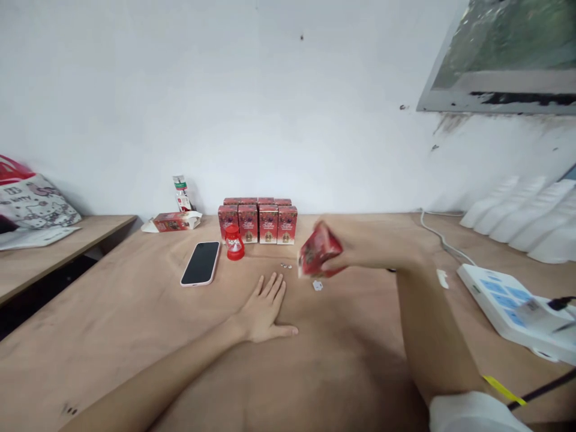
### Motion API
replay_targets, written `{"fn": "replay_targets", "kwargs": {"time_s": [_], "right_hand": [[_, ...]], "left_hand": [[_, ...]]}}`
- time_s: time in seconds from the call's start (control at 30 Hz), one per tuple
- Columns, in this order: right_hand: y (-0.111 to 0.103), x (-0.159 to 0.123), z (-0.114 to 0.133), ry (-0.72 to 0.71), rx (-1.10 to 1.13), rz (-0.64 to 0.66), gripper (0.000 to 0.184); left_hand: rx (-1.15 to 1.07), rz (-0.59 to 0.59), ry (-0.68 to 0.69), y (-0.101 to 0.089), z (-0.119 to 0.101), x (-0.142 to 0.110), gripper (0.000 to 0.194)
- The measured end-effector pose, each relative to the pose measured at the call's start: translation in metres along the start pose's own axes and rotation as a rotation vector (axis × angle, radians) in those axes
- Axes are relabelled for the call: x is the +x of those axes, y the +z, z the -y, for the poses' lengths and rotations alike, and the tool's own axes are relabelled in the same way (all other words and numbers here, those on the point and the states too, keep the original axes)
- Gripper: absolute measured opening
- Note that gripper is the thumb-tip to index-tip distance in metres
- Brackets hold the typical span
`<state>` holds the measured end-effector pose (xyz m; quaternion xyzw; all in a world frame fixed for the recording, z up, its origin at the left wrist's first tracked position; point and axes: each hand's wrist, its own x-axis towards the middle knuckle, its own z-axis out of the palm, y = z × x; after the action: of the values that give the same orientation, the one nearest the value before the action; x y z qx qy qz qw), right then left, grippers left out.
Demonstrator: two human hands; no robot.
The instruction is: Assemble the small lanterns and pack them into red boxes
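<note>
My left hand (pixel 265 312) lies flat on the wooden table with its fingers spread, touching nothing but the tabletop. In my right hand (pixel 339 258) is a red printed box (pixel 317 249), tilted and smeared by motion, held above the table. Just below that box a small white piece (pixel 317 285) rests on the wood. A few tiny silvery discs (pixel 286 266) lie between my two hands. Behind them, upright red boxes (pixel 268 225) stand in two rows near the wall, and a small red lantern (pixel 234 243) is in front of their left end.
A phone (pixel 200 264) lies left of the lantern. Farther back are an opened red box on its side (pixel 173 221) and a small bottle (pixel 181 193). On the right are a white power strip (pixel 513 303), a cable (pixel 443 240) and white stacked pieces (pixel 522 216).
</note>
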<state>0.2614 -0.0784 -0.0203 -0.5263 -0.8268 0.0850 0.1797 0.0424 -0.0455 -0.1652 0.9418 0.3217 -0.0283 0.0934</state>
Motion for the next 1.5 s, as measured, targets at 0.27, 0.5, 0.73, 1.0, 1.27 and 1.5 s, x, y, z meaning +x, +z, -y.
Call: {"fn": "replay_targets", "kwargs": {"time_s": [0.27, 0.5, 0.73, 1.0, 1.27, 1.5], "right_hand": [[-0.008, 0.072, -0.096, 0.414, -0.16, -0.597, 0.067], [0.018, 0.162, -0.141, 0.46, -0.105, -0.373, 0.071], [0.044, 0.2, -0.137, 0.295, -0.074, -0.177, 0.055], [0.04, 0.184, -0.111, 0.112, -0.164, -0.391, 0.053], [0.102, 0.132, -0.079, -0.034, -0.293, -0.341, 0.057], [0.101, 0.16, -0.064, -0.094, -0.359, -0.394, 0.051]], "left_hand": [[-0.099, -0.021, 0.369, 0.008, -0.019, -0.024, 0.085], [-0.192, -0.019, 0.548, 0.012, -0.039, -0.041, 0.07], [-0.241, 0.007, 0.538, 0.007, -0.039, -0.039, 0.057], [-0.253, -0.031, 0.536, 0.013, -0.039, -0.038, 0.062], [-0.274, 0.003, 0.54, 0.013, -0.039, -0.039, 0.075], [-0.276, 0.007, 0.533, 0.012, -0.039, -0.038, 0.076]]}}
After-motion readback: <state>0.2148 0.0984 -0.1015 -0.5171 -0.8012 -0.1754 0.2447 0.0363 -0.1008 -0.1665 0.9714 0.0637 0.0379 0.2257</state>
